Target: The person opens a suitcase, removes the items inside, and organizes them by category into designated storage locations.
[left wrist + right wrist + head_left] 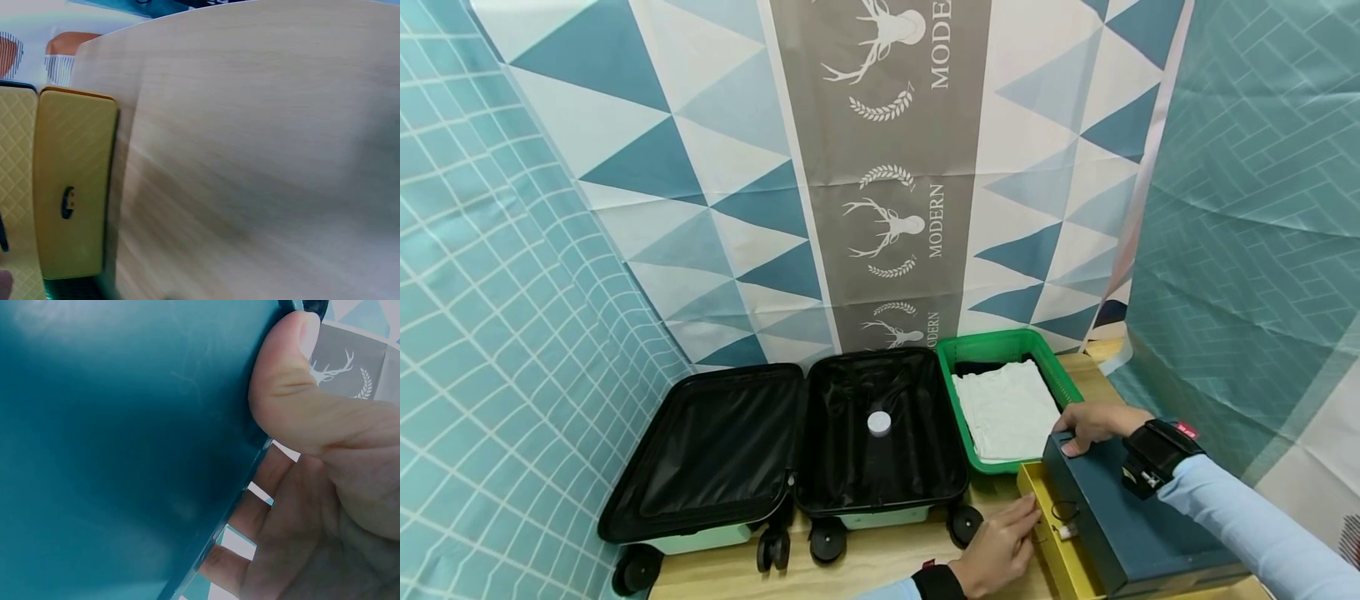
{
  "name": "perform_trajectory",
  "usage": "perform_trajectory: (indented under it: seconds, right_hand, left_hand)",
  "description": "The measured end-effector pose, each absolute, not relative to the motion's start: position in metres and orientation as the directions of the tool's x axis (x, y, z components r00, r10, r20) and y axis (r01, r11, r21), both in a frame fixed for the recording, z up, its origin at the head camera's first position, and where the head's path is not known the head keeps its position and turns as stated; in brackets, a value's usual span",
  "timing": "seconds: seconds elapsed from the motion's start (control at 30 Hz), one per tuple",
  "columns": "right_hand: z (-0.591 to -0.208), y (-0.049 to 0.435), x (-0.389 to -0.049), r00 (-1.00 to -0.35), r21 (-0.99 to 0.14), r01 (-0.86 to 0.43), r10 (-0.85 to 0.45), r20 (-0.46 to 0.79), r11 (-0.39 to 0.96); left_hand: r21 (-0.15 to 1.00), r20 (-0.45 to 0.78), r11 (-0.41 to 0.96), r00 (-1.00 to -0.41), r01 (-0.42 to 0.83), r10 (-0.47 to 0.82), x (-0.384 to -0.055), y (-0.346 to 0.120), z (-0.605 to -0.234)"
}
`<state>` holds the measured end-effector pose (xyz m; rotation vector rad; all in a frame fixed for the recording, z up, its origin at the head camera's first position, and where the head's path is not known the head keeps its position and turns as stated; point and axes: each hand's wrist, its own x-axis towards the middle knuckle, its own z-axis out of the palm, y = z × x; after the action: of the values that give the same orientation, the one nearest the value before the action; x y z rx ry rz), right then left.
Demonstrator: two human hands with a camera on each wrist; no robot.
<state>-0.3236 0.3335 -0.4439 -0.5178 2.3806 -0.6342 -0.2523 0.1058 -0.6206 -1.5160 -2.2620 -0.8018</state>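
In the head view, a dark blue drawer box [1138, 504] stands at the right with a yellow drawer [1048, 546] pulled out on its left side. A dark thin loop [1064, 510] and a small white item [1066, 531] lie in that drawer. My left hand [1000, 546] touches the drawer's front with extended fingertips. Two yellow drawer fronts with dark handles [67, 203] appear in the left wrist view, with just one fingertip [5, 284] visible there. My right hand [1093, 423] grips the box's upper far edge, thumb [284, 375] on top and fingers over the side.
An open black-lined suitcase [715, 450] lies left of centre, a round white object [878, 423] inside its right half. Behind the box sits a green basket [958, 417] holding folded white cloth [1007, 408]. Patterned curtains [887, 208] enclose the wooden table [715, 579].
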Motion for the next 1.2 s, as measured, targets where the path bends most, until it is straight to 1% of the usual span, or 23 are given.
perform_trajectory:
  seconds: [0.13, 0.23, 0.3, 0.37, 0.53, 0.73, 0.77, 0.83, 0.93, 1.1, 1.2]
  right_hand:
    - [-0.445, 0.333, -0.324, -0.734, -0.547, -0.21, -0.5, -0.459, 0.81]
    - [-0.445, 0.334, -0.325, -0.726, -0.544, -0.24, -0.521, -0.449, 0.804]
    - [-0.446, 0.335, -0.326, -0.723, -0.544, -0.254, -0.531, -0.442, 0.8]
    - [-0.446, 0.335, -0.326, -0.722, -0.544, -0.261, -0.535, -0.438, 0.797]
    - [-0.445, 0.335, -0.324, -0.734, -0.533, -0.25, -0.517, -0.44, 0.808]
    - [-0.446, 0.334, -0.321, -0.735, -0.554, -0.232, -0.517, -0.439, 0.8]
    - [-0.447, 0.334, -0.32, -0.73, -0.563, -0.242, -0.53, -0.432, 0.791]
    - [-0.447, 0.334, -0.32, -0.722, -0.576, -0.255, -0.549, -0.421, 0.776]
    - [-0.446, 0.334, -0.318, -0.719, -0.595, -0.248, -0.557, -0.416, 0.765]
    - [-0.445, 0.336, -0.318, -0.711, -0.623, -0.244, -0.573, -0.406, 0.744]
    - [-0.445, 0.336, -0.319, -0.702, -0.63, -0.265, -0.594, -0.394, 0.73]
  left_hand:
    - [0.173, 0.478, 0.325, -0.368, 0.93, 0.798, -0.253, 0.115, -0.615]
    - [0.096, 0.44, 0.344, -0.35, 0.934, 0.827, -0.253, 0.121, -0.613]
    - [0.063, 0.409, 0.352, -0.345, 0.934, 0.845, -0.253, 0.124, -0.614]
    - [0.054, 0.377, 0.353, -0.347, 0.934, 0.859, -0.253, 0.127, -0.613]
    - [0.091, 0.302, 0.358, -0.368, 0.929, 0.879, -0.253, 0.13, -0.612]
    - [0.24, 0.289, 0.4, -0.458, 0.885, 0.84, -0.248, 0.118, -0.633]
    - [0.25, 0.282, 0.408, -0.469, 0.878, 0.837, -0.247, 0.115, -0.638]
    - [0.248, 0.257, 0.415, -0.472, 0.876, 0.843, -0.246, 0.11, -0.645]
    - [0.179, 0.19, 0.412, -0.442, 0.893, 0.877, -0.245, 0.106, -0.652]
    - [0.013, 0.108, 0.333, -0.333, 0.943, 0.937, -0.243, 0.105, -0.657]
    - [-0.015, 0.076, 0.28, -0.278, 0.96, 0.958, -0.243, 0.106, -0.66]
